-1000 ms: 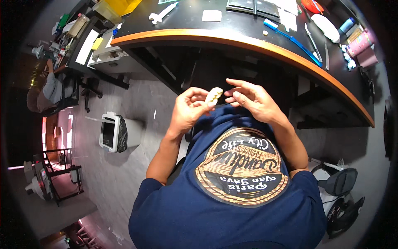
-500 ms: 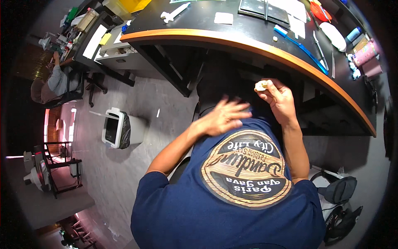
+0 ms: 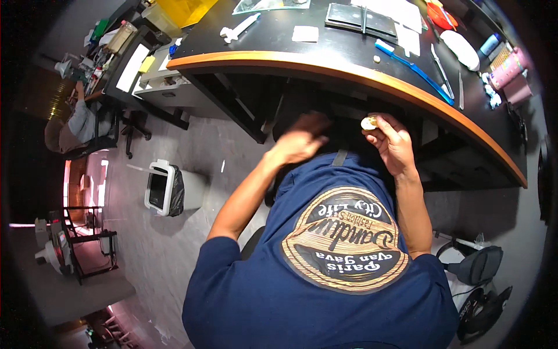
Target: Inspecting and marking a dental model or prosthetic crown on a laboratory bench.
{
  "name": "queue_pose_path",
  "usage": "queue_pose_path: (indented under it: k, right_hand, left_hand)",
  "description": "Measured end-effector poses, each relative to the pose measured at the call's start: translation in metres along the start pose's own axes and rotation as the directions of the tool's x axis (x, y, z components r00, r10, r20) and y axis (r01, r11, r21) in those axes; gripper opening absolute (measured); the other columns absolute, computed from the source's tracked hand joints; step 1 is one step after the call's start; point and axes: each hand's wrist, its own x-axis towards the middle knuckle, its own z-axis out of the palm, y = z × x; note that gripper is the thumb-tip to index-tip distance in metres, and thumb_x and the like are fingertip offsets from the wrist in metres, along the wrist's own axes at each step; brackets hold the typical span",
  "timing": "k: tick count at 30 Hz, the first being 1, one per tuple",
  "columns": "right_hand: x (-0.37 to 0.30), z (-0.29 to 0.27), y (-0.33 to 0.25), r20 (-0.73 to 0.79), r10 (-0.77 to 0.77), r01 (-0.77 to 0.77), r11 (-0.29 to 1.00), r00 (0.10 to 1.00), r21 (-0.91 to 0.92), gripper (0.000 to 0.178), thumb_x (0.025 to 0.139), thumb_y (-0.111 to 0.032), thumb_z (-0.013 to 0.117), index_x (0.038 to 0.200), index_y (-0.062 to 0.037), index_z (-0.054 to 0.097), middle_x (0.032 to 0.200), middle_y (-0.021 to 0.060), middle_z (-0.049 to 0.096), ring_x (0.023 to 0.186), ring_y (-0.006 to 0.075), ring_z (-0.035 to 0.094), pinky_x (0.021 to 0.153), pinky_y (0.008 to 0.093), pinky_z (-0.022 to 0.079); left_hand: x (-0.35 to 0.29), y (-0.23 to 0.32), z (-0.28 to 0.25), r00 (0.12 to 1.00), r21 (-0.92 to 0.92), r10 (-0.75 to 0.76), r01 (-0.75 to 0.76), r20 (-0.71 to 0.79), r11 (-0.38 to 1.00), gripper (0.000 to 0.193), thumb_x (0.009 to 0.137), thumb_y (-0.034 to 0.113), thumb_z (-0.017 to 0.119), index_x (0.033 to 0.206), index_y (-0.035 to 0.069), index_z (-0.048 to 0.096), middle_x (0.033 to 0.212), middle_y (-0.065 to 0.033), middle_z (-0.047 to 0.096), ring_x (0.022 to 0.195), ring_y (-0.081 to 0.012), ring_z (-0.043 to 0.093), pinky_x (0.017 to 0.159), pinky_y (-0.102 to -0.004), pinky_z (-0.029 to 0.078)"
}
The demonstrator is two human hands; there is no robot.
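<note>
Between the thumb and fingers of my right hand (image 3: 392,142) is a small cream-white, rounded piece (image 3: 368,123), held in front of the desk's edge. Its exact kind is too small to make out. My left hand (image 3: 301,139) hovers over my dark-clothed lap, blurred by motion, its thumb apart from the fingers and nothing visible in it. On the desk beyond my right hand lie a blue toothbrush (image 3: 414,68) and a tiny cream-coloured bit (image 3: 376,59).
The black desk (image 3: 261,43) has an orange front edge. On it are a white square pad (image 3: 305,34), a dark flat case (image 3: 354,22), slim metal tools (image 3: 443,71) and a red bowl (image 3: 442,17). A lined bin (image 3: 174,189) stands left; another person (image 3: 84,125) sits far left.
My left hand has moved forward and slightly left, off the shirt's lower edge. My right hand has stayed nearly in place, with the cream-white piece turned a little.
</note>
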Motion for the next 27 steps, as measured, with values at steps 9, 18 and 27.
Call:
queue_pose_path:
  k: [9,18,27]
  right_hand:
    - [-0.005,-0.007,-0.01,0.0,-0.032,0.032,0.999,0.999,-0.006,0.025,0.106,-0.02,0.064,0.12,-0.0006,0.068,0.11,0.013,0.076,0.096,0.0204,0.076,0.082,0.0304,0.061]
    - [-0.005,0.011,-0.014,0.001,-0.044,0.044,0.998,0.999,-0.049,0.028,0.105,-0.019,0.065,0.125,0.001,0.069,0.111,0.0118,0.075,0.096,0.0182,0.075,0.08,0.0279,0.062]
    - [-0.028,0.039,-0.042,0.171,-0.123,0.151,0.975,0.977,-0.16,0.03,0.106,-0.019,0.065,0.128,0.0014,0.065,0.107,0.011,0.075,0.094,0.0157,0.075,0.076,0.024,0.062]
  left_hand:
    - [0.063,-0.043,0.022,0.959,0.437,-0.226,0.133,0.168,0.889,0.064,0.11,0.059,0.029,0.151,0.018,0.056,0.159,-0.0147,0.05,0.155,-0.0359,0.031,0.13,-0.0519,0.018]
    - [-0.107,-0.211,-0.007,0.109,-0.687,-0.937,0.708,0.333,-0.162,0.049,0.099,0.044,0.061,0.129,0.006,0.067,0.099,-0.0132,0.076,0.081,-0.0248,0.074,0.061,-0.0425,0.058]
    - [0.002,-0.08,-0.08,0.527,-0.884,-0.717,-0.173,-0.456,0.435,0.026,0.09,0.013,0.078,0.075,0.016,0.057,0.065,0.007,0.047,0.049,-0.0078,0.038,0.048,-0.0273,0.033]
